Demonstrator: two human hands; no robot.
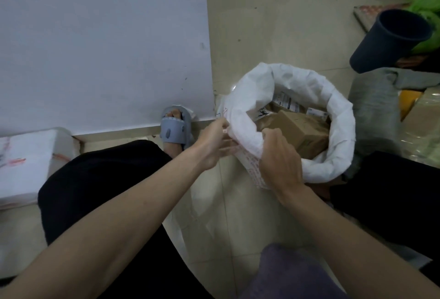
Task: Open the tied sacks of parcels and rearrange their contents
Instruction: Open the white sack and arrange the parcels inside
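Sack-opening is the step in hand: the white woven sack [309, 89] stands on the tiled floor [238, 215] with its mouth already wide and its rim rolled outward. Both hands work the near rim. The left hand [215, 144] pinches the fabric from outside, its grip pressed together on the fold; the right hand [281, 156] curls over the edge, fingers hooked inside the sack's mouth. Inside lie a brown cardboard parcel [295, 129] and labelled packets [285, 102] behind it. Next, I judge, comes rolling the rim lower, then freeing one hand to lift out the top parcel.
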